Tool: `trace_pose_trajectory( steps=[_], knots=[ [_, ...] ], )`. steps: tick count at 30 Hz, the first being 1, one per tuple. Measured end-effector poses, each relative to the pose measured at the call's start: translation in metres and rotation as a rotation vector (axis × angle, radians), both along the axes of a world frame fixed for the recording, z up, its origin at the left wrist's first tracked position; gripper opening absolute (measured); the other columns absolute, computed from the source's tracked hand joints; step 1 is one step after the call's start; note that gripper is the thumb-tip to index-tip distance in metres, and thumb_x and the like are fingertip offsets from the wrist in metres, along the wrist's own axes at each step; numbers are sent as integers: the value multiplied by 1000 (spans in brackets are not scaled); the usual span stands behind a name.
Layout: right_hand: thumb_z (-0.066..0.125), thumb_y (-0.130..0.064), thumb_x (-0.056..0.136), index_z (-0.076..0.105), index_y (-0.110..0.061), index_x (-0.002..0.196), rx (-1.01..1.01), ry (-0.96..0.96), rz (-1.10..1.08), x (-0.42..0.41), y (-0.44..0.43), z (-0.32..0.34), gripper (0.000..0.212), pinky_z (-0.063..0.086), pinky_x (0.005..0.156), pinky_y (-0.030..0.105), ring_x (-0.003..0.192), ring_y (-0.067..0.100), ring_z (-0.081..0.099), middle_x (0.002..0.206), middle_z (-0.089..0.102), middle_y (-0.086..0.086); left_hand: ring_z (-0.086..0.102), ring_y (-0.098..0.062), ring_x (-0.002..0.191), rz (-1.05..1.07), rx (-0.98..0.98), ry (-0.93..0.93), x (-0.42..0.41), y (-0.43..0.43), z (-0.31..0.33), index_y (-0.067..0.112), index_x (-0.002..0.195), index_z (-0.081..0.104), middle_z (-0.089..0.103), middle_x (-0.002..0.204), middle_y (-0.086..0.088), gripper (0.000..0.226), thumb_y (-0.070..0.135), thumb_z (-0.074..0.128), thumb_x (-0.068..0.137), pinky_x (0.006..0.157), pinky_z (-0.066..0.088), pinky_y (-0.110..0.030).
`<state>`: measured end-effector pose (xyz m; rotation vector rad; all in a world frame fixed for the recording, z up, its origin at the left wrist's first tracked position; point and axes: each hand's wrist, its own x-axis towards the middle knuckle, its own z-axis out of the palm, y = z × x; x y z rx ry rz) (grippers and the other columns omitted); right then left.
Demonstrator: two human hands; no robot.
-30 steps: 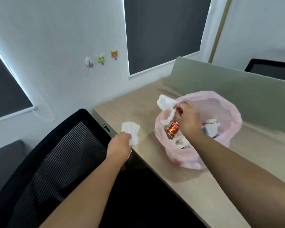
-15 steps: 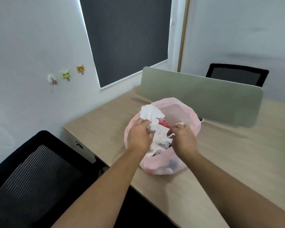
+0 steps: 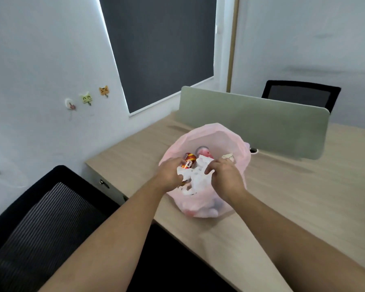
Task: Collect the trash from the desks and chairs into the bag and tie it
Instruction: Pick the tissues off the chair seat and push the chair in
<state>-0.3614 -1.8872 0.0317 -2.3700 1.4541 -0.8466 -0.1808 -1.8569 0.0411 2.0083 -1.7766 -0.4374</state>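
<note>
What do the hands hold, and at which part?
Left hand and right hand grip the crumpled white tissue, one at each side, over the pink bag.

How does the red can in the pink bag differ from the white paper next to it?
The can is red with yellow print; the paper is plain white. The can has a smooth round shape; the paper is crumpled. The left hand and right hand hold the paper, not the can. Both lie inside the pink bag.
</note>
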Motion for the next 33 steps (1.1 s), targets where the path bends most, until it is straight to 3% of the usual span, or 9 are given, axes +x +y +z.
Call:
trace_pose_trajectory(
  steps=[5, 9, 14, 17, 20, 25, 28, 30, 33],
  knots=[
    [49, 4, 76, 72, -11, 82, 48, -155, 198, 60, 48, 15, 28, 45, 87, 34, 99, 26, 58, 98, 67, 7, 53, -25, 116, 127, 14, -153, 56, 65, 34, 20, 128, 53, 47, 133, -7, 46, 14, 59, 83, 100, 42, -35],
    [53, -4, 82, 71, -13, 88, 105, -183, 323, 106, 103, 25, 21, 36, 77, 22, 92, 21, 58, 91, 60, -2, 52, -25, 116, 223, 32, -258, 115, 123, 59, 22, 128, 51, 42, 136, -6, 45, 17, 58, 84, 103, 40, -37],
    [57, -21, 86, 65, -24, 105, 292, -145, 468, 168, 190, 28, 21, 41, 86, 23, 95, 10, 53, 107, 56, -6, 49, -21, 121, 296, 73, -367, 193, 210, 67, 22, 124, 56, 47, 131, -3, 40, 17, 56, 85, 103, 41, -37],
    [58, -33, 89, 59, -25, 118, 418, -120, 510, 205, 253, 18, 30, 43, 91, 23, 98, 6, 50, 115, 55, -8, 49, -19, 123, 296, 146, -378, 226, 269, 54, 25, 120, 60, 52, 133, 1, 40, 9, 48, 86, 104, 40, -36],
    [56, -46, 88, 52, -25, 130, 558, -99, 524, 238, 305, 8, 47, 42, 98, 27, 114, 11, 51, 129, 52, -4, 48, -20, 125, 258, 211, -414, 245, 319, 37, 30, 120, 60, 52, 137, 3, 49, 3, 42, 83, 103, 41, -37],
    [62, -67, 70, 31, -25, 145, 758, -86, 497, 278, 370, -4, 91, 44, 98, 28, 119, 11, 51, 140, 47, -4, 22, -15, 144, 21, 163, -533, 262, 362, 18, 31, 141, 41, 25, 155, 11, 63, -4, 41, 87, 111, 31, -38],
    [65, -59, 71, 16, -25, 151, 774, -39, 443, 280, 390, -5, 99, 36, 106, 31, 133, 17, 38, 150, 32, -2, 15, -17, 146, -52, 149, -596, 267, 369, 13, 30, 145, 32, 17, 158, 7, 62, 1, 42, 92, 115, 27, -36],
    [67, -48, 77, 18, -22, 150, 772, -50, 422, 275, 394, 0, 92, 39, 99, 24, 124, 13, 45, 145, 39, 0, 12, -20, 147, -69, 174, -641, 262, 369, 11, 28, 147, 28, 14, 159, 3, 59, 11, 46, 93, 116, 23, -36],
    [70, -42, 76, 26, -21, 148, 748, -42, 394, 265, 396, 7, 87, 38, 97, 20, 126, 13, 47, 142, 45, -1, 5, -24, 147, -91, 200, -727, 251, 367, 8, 28, 147, 26, 13, 159, 0, 62, 18, 51, 92, 118, 15, -39]
  ],
)
